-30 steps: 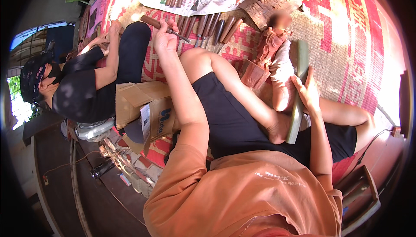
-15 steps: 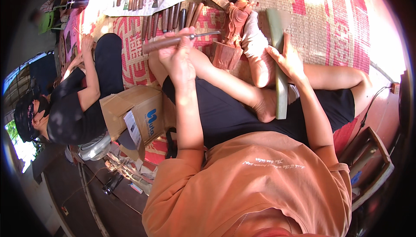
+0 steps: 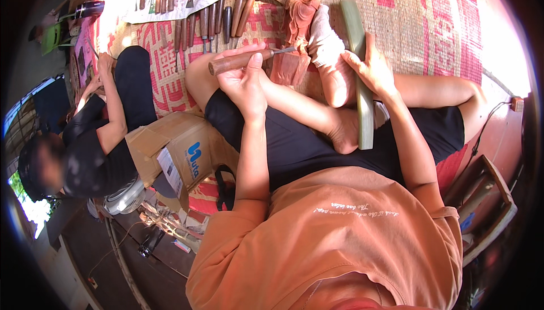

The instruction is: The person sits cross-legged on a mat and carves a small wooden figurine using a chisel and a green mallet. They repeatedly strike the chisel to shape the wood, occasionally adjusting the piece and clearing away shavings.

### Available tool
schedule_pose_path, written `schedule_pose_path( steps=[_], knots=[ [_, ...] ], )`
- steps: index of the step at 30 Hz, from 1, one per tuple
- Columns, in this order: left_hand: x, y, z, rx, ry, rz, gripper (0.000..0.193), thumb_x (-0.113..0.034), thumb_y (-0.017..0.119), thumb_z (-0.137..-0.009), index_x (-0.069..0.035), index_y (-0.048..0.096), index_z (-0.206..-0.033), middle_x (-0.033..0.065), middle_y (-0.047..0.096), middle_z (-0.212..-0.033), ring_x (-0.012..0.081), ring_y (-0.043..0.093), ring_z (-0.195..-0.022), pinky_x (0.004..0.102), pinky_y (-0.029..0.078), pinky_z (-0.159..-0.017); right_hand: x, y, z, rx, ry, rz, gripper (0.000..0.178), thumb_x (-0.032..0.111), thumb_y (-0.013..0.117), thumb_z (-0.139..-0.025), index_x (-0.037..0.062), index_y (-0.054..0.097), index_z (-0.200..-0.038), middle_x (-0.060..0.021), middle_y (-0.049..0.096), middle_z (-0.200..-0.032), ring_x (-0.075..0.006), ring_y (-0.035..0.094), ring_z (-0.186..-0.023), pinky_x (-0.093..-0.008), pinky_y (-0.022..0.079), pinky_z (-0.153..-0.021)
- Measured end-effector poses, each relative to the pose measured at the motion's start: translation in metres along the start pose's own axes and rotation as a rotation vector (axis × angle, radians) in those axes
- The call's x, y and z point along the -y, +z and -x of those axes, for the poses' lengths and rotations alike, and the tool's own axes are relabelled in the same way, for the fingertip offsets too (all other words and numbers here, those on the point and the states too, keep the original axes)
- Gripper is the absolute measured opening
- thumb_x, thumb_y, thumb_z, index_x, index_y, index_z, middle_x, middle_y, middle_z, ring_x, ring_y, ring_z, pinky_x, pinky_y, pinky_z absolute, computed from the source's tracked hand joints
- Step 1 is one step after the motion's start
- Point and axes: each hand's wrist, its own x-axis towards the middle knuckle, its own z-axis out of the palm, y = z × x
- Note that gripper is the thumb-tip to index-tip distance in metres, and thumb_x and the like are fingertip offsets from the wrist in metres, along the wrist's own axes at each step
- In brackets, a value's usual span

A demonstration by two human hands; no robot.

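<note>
Chisel (image 3: 232, 62) sat pinched in the left hand (image 3: 247, 86), blade toward a carved figure (image 3: 300, 18); the right hand (image 3: 374, 72) clasped a green bar (image 3: 364, 118). Pale cloth (image 3: 324, 38) and a bare foot (image 3: 338, 85) lay between figure and bar; wooden-handled tools (image 3: 245, 16) lay beyond.

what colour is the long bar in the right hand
Dull green; the bar shows best in the head view.

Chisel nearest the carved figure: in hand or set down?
In hand: the chisel lies across the left hand, its wooden handle between thumb and fingers.
</note>
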Motion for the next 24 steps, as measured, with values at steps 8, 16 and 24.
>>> schedule_pose_path(
  steps=[8, 16, 24],
  knots=[
    [-0.012, 0.007, 0.000, 0.101, 0.051, -0.100, 0.039, 0.012, 0.064, -0.080, -0.001, 0.040, -0.107, 0.0219, 0.063, -0.098, 0.0300, 0.066, -0.093, 0.0396, 0.054, -0.088, -0.004, 0.003, -0.001, -0.024, -0.025, 0.016, 0.077, 0.056, 0.059, -0.082, 0.0038, 0.032, -0.132, -0.0281, 0.064, -0.099, -0.0428, 0.063, -0.095, -0.0492, 0.047, -0.087],
    [-0.004, -0.008, -0.010, 0.077, -0.029, -0.026, 0.037, 0.008, 0.066, -0.081, -0.003, 0.040, -0.106, 0.0197, 0.063, -0.097, 0.0304, 0.067, -0.092, 0.0370, 0.056, -0.080, -0.006, 0.004, -0.002, -0.026, -0.029, 0.033, 0.078, 0.057, 0.059, -0.082, 0.0029, 0.033, -0.132, -0.0270, 0.065, -0.095, -0.0425, 0.064, -0.092, -0.0491, 0.048, -0.086],
    [0.007, -0.022, -0.019, 0.124, -0.120, 0.115, 0.035, 0.005, 0.067, -0.082, -0.004, 0.041, -0.104, 0.0178, 0.063, -0.097, 0.0347, 0.065, -0.096, 0.0429, 0.057, -0.083, -0.002, 0.002, 0.000, -0.023, -0.005, 0.012, 0.076, 0.055, 0.060, -0.082, 0.0048, 0.034, -0.132, -0.0272, 0.065, -0.098, -0.0425, 0.063, -0.095, -0.0480, 0.046, -0.088]
  ],
)
